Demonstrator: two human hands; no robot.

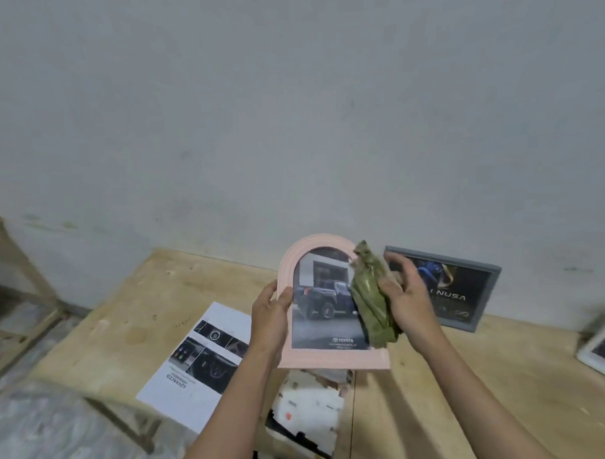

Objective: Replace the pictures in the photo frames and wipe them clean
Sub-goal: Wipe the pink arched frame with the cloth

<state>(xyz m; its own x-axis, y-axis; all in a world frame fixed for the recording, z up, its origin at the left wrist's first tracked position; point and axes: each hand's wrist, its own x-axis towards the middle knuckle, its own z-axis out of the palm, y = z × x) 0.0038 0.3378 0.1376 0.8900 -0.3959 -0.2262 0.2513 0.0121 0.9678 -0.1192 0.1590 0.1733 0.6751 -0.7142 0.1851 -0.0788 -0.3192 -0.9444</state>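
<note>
Nearest the person, at the near edge of the wooden table (495,373), lies a loose pile of white and dark packaging (308,408), too blurred to make out. Left of it a printed sheet (200,359) with car-interior photos lies flat, its corner overhanging the table's near left edge. Above the pile, the left hand (270,317) grips the left side of an arched pink photo frame (324,359), thumb across its front, holding it upright off the table; its picture shows a dark truck. The right hand (411,302) curls around a crumpled green cloth (374,300) lying against the frame's right side. Behind, a grey rectangular frame (491,294) leans on the wall at the far edge, and a white frame (598,349) sits blurred at the right edge.
</note>
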